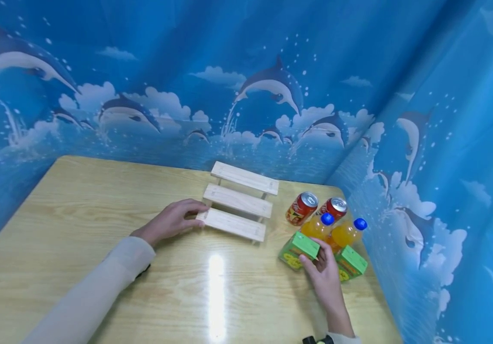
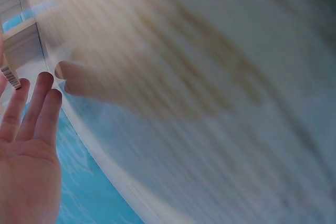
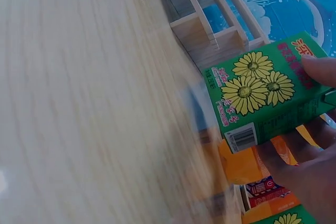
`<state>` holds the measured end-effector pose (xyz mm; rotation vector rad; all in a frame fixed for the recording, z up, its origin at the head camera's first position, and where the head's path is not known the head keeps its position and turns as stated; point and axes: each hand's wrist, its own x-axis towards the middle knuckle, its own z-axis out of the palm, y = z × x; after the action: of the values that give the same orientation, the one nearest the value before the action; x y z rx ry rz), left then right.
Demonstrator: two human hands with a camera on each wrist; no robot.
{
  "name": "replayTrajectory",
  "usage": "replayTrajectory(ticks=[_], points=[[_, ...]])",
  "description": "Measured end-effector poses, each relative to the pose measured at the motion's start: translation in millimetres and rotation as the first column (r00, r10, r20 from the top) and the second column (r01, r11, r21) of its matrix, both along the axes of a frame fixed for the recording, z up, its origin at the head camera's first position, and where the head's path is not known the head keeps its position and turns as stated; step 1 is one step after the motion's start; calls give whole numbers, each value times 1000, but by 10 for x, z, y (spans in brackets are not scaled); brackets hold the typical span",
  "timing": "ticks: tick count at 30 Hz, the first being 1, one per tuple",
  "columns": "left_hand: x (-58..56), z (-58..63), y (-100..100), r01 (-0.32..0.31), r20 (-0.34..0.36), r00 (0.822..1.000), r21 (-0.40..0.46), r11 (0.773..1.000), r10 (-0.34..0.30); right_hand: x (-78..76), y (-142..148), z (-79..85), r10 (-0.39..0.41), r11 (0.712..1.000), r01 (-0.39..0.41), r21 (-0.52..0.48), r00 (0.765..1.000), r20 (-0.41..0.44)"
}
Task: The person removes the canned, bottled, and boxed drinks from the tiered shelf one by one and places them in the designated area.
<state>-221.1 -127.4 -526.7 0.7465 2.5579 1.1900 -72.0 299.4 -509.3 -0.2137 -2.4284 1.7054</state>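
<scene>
My right hand [image 1: 325, 274] grips a green drink carton [image 1: 299, 249] with yellow flowers on it, thumb on one side and fingers on the other. In the right wrist view the carton [image 3: 257, 85] shows its flower face and barcode, tilted. At the left end of the front step of a three-tier wooden rack [image 1: 234, 224], my left hand [image 1: 177, 220] pinches the plank between thumb and fingers. The left wrist view has the left hand [image 2: 31, 145] with the other fingers extended below the plank's end [image 2: 13, 74].
Right of the rack stand two red cans [image 1: 302, 209], two orange drink bottles [image 1: 345, 234] with blue caps, and a second green carton [image 1: 350, 263]. The wooden table [image 1: 143, 296] meets a blue dolphin-print curtain [image 1: 177, 62] at its back and right edges.
</scene>
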Motion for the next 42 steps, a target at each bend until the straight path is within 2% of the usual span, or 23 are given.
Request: replayTrajectory(ticks=[7,17,22,31,35,42], points=[[-3,0,2,-5,10,1000,-1,1000,5,27,16,-13,-47,999,48,-23,999,23],[-23,4,-1,-10,14,1000,-10,1000,11,54,74,-47,-64,998,65,-26,997,52],[-32,15,-3,-14,7,1000,-20,1000,14,59,98,-56,-49,998,52,-44,997,57],[-26,14,-2,-10,13,1000,-17,1000,10,98,146,26,-10,998,13,-58,998,60],[-11,-3,-11,-13,13,1000,-24,1000,13,99,158,40,-15,1000,15,-26,1000,9],[11,15,3,-8,35,999,-26,1000,9,74,130,148,-42,998,35,-43,984,-174]])
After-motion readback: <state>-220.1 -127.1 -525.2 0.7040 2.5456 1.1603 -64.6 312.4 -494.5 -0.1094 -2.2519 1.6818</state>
